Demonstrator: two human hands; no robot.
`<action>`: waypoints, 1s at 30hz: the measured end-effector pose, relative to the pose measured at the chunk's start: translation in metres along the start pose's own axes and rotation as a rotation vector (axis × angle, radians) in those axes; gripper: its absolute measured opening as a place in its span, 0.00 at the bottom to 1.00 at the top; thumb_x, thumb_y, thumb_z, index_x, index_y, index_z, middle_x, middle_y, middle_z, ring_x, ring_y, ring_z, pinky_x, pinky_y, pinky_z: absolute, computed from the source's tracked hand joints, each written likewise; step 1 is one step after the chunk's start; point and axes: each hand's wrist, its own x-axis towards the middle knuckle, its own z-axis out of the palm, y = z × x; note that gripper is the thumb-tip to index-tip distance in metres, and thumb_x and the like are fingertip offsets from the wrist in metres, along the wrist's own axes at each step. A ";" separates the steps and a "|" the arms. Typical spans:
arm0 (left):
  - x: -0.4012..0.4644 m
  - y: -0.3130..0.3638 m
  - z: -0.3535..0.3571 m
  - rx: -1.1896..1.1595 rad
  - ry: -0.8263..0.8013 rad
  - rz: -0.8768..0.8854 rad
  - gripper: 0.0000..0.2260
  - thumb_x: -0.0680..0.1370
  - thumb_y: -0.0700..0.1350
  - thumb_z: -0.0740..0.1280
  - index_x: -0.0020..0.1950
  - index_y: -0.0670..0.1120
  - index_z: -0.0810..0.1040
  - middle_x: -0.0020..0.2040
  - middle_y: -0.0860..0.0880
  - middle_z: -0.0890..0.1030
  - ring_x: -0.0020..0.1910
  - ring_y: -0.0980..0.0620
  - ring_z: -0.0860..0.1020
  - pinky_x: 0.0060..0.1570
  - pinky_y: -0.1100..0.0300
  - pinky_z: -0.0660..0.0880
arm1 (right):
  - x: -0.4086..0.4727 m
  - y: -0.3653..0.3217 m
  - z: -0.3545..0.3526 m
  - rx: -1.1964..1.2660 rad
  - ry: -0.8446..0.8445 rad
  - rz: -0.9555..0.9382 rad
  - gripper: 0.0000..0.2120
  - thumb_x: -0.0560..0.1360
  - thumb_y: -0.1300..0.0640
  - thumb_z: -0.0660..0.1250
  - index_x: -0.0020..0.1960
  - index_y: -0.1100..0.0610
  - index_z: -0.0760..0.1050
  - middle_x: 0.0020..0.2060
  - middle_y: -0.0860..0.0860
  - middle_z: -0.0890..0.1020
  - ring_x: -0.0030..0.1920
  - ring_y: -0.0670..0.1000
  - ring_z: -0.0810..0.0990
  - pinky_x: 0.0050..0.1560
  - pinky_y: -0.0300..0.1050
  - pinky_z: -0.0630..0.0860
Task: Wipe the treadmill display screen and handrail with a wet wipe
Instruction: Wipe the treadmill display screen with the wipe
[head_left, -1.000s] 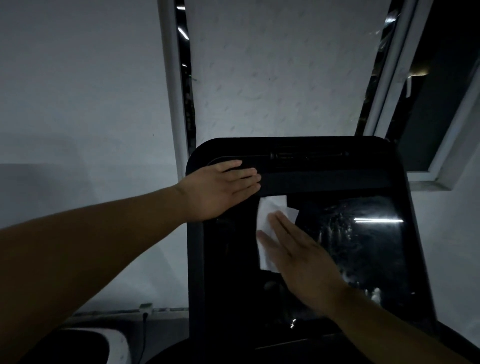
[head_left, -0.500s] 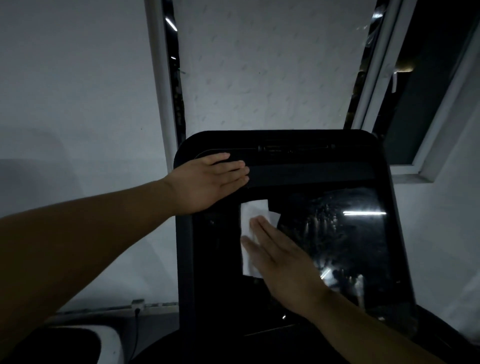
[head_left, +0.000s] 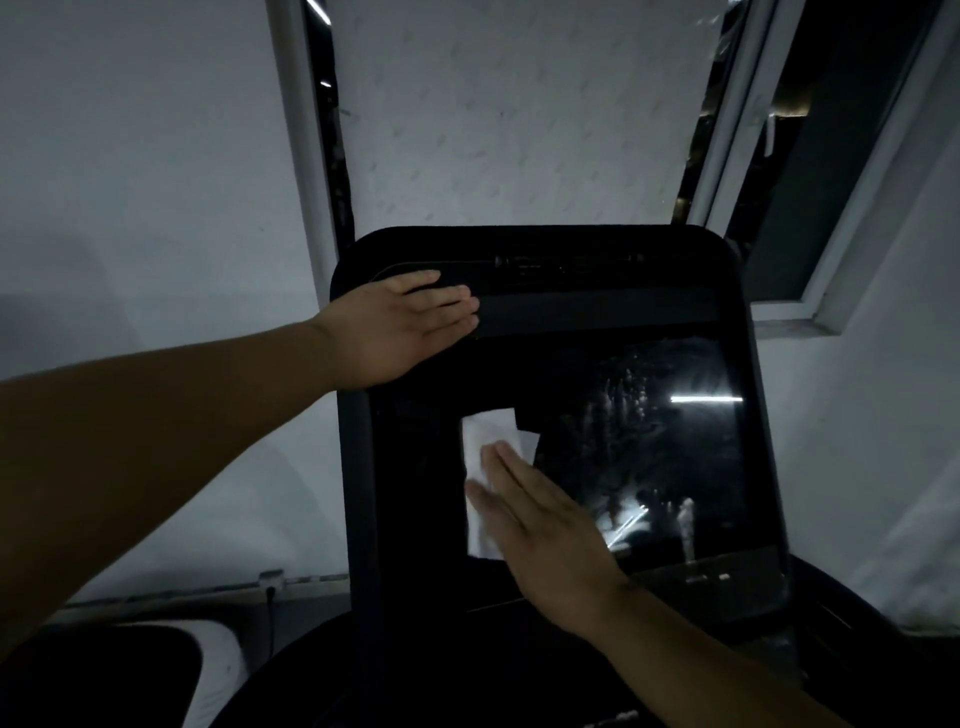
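The black treadmill display screen (head_left: 649, 447) fills the middle of the view, glossy, with wet streaks on its right half. A white wet wipe (head_left: 485, 441) lies flat on the left part of the glass. My right hand (head_left: 540, 525) presses flat on the wipe's lower right part, fingers straight and together, pointing up-left. My left hand (head_left: 400, 327) rests flat on the console's upper left corner, fingers stretched to the right, holding nothing. No handrail is clearly visible.
A white wall and a window frame (head_left: 737, 119) stand behind the console. A cable and plug (head_left: 270, 579) run along the skirting at lower left. A white and black object (head_left: 202, 670) sits at the bottom left corner.
My right hand and the wipe have slid to the left and slightly down across the screen. My left hand stays on the upper left corner.
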 end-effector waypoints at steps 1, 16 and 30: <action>-0.001 0.000 0.000 0.000 0.004 0.001 0.27 0.85 0.44 0.43 0.82 0.44 0.36 0.84 0.45 0.42 0.83 0.46 0.41 0.81 0.47 0.42 | -0.008 0.006 -0.002 -0.018 -0.005 -0.010 0.27 0.76 0.65 0.64 0.75 0.59 0.68 0.78 0.60 0.63 0.80 0.58 0.58 0.76 0.52 0.64; -0.078 0.159 -0.024 -0.574 0.503 -0.206 0.23 0.83 0.39 0.58 0.79 0.39 0.65 0.79 0.40 0.66 0.80 0.42 0.62 0.77 0.42 0.61 | -0.051 0.016 -0.007 -0.029 -0.105 0.021 0.33 0.76 0.64 0.69 0.78 0.56 0.63 0.79 0.61 0.60 0.80 0.59 0.56 0.75 0.53 0.64; -0.167 0.212 0.028 -0.414 0.347 -0.033 0.27 0.84 0.59 0.62 0.74 0.41 0.74 0.76 0.42 0.72 0.78 0.43 0.66 0.76 0.46 0.63 | 0.001 -0.050 0.014 0.054 -0.081 -0.075 0.27 0.78 0.61 0.60 0.77 0.57 0.66 0.78 0.62 0.63 0.79 0.61 0.58 0.74 0.57 0.67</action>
